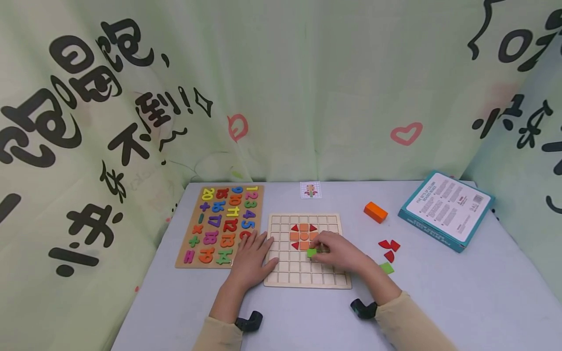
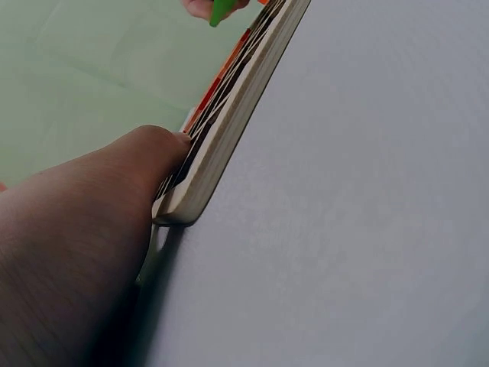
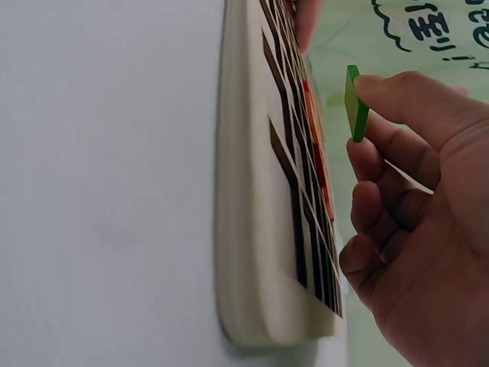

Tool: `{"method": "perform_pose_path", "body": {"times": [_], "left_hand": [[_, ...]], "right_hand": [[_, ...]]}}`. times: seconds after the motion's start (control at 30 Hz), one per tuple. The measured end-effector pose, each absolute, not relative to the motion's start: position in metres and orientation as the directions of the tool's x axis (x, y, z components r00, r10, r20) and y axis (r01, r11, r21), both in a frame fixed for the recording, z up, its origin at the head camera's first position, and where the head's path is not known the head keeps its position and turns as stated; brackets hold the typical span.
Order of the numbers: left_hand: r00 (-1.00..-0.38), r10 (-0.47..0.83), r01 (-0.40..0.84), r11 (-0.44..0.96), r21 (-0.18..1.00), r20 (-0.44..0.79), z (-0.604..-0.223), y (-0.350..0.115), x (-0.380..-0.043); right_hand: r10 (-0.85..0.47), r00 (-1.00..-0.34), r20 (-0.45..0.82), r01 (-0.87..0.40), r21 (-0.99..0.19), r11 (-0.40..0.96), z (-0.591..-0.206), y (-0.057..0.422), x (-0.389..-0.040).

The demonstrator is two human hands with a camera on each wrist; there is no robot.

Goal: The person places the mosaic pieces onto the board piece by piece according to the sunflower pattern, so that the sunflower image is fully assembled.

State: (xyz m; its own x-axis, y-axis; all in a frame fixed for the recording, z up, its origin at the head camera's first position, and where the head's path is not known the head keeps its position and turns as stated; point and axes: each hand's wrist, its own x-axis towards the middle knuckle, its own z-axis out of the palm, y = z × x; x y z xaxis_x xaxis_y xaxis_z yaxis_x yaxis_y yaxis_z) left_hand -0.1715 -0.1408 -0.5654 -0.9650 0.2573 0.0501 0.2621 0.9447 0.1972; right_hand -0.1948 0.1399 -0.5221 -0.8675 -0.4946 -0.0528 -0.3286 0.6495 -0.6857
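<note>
A wooden grid board (image 1: 285, 274) lies on the table, with orange squares (image 1: 304, 227), an orange round piece and red pieces (image 1: 295, 245) grouped in its upper middle. Between thumb and forefinger, my right hand (image 1: 340, 252) pinches a green tile (image 3: 355, 103); the right wrist view shows it held edge-up above the board. My left hand (image 1: 251, 262) rests at the board's left edge, fingers extended, and its thumb (image 2: 157, 149) touches the board's surface. Part of the red and orange pattern is hidden by my right hand.
A number puzzle board (image 1: 182, 261) lies at left, partly under my left fingers. A small picture card (image 1: 303, 196) is behind the grid. At right are an orange block (image 1: 375, 212), several red pieces (image 1: 389, 256), a green piece (image 1: 387, 268) and a teal box (image 1: 448, 209).
</note>
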Motion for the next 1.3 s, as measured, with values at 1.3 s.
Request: {"method": "perform_pose_path", "body": {"times": [1.3], "left_hand": [[-0.963,0.265,0.267,0.94,0.213,0.038,-0.564,-0.142,-0.171]], "right_hand": [[-0.489,-0.871,-0.036,-0.375,-0.594,0.712,-0.531,0.124,-0.194]]}}
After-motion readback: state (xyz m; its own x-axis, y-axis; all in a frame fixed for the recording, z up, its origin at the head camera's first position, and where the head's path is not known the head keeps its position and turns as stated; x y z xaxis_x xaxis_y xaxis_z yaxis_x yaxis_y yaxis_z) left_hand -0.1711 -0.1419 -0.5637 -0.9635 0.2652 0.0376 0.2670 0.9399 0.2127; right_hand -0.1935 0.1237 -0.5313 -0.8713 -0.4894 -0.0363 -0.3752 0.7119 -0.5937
